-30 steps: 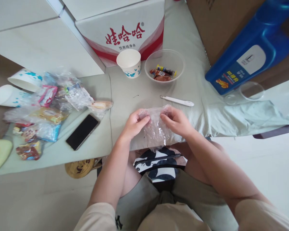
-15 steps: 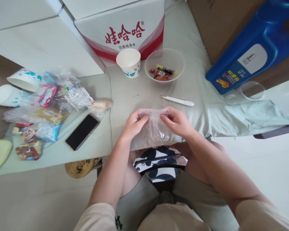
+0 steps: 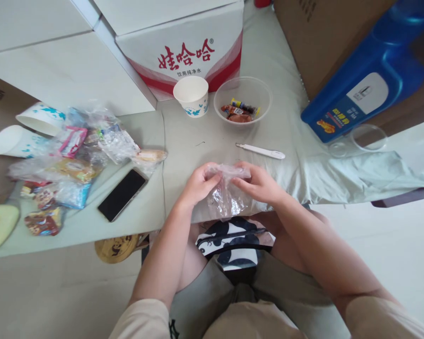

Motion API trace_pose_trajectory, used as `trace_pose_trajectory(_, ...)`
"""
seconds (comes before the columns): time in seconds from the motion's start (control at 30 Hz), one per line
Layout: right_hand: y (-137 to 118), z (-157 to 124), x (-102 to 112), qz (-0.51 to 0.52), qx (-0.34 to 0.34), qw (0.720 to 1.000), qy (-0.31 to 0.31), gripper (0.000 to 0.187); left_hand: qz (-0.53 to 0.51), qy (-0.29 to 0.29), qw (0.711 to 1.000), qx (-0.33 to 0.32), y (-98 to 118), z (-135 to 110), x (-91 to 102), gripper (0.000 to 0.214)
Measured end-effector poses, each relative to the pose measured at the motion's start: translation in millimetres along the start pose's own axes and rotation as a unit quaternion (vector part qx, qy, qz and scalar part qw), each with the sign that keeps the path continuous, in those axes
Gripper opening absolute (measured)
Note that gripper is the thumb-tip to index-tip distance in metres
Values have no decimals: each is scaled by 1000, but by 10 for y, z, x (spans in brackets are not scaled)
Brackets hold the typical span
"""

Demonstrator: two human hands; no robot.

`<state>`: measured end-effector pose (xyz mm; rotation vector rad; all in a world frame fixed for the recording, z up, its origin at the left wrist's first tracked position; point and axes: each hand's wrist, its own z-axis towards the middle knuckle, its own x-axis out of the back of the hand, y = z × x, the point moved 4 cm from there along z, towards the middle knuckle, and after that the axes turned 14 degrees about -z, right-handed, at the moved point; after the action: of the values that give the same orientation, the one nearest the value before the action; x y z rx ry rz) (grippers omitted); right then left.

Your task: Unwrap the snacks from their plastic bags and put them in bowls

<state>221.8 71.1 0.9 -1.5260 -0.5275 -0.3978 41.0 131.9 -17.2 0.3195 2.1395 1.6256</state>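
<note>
A clear plastic bag (image 3: 228, 197) hangs between my hands at the near edge of the cloth-covered table. My left hand (image 3: 200, 184) pinches its top edge on one side, thumb pointing inward. On the other side my right hand (image 3: 259, 182) grips the same gathered top. The bag's lower part is crumpled and shiny. Just beyond my right hand lies a white utility knife (image 3: 260, 151). Farther back are a paper cup (image 3: 191, 96) with blue leaves and a clear plastic bowl (image 3: 219, 101) holding several wrapped snacks.
Left of my hands lies a black phone (image 3: 122, 194), beside a heap of packaged snacks (image 3: 74, 165) and two tipped paper cups (image 3: 12, 141). A white-and-red carton (image 3: 144, 52) stands behind. At right are a big blue bottle (image 3: 356, 89) and a clear cup (image 3: 371, 139).
The bag's top is more bunched together, and its spread edge has narrowed between my hands. My right fingers look straighter. The view has shifted slightly.
</note>
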Motion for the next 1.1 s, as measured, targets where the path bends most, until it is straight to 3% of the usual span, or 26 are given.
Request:
trace_pose_trajectory(0.13,37,15,45,45,-40,997,48,17,-48,34,998,3,39,5,55,39)
trace_pose_trajectory(0.23,30,15,32,130,-37,990,43,21,-81,56,995,-19,70,3,70,40)
trace_pose_trajectory(0.33,6,1,32,184,-11,982,36,23,-114,50,992,-14,75,-11,48,41)
trace_pose_trajectory(0.43,31,-14,54,212,-34,976,40,21,-125,38,991,5,90,-32,43,34)
trace_pose_trajectory(0.57,36,-3,75,200,-39,977,57,35,-156,33,987,-1,126,-50,96,38)
trace_pose_trajectory(0.67,24,25,29,161,-51,985,47,29,-106,20,993,-37,117,-51,121,36)
trace_pose_trajectory(0.73,25,44,-7,169,-62,983,40,38,-69,28,995,-69,93,-45,130,33)
trace_pose_trajectory(0.8,37,60,-29,177,-72,981,32,45,-60,47,993,-87,62,-32,135,42)
trace_pose_trajectory(0.83,49,65,-32,170,-78,982,28,39,-54,62,992,-97,54,-26,139,47)
trace_pose_trajectory(0.9,74,67,-9,126,-88,987,40,21,-10,128,981,-147,84,-39,166,55)
trace_pose_trajectory(1.0,67,38,106,24,-65,987,145,7,114,261,924,-256,209,-156,165,43)
trace_pose_trajectory(1.03,40,24,133,1,-40,984,174,6,148,266,913,-271,236,-191,116,37)
trace_pose_trajectory(1.1,-33,7,126,8,21,986,168,7,179,195,930,-254,235,-214,-48,34)
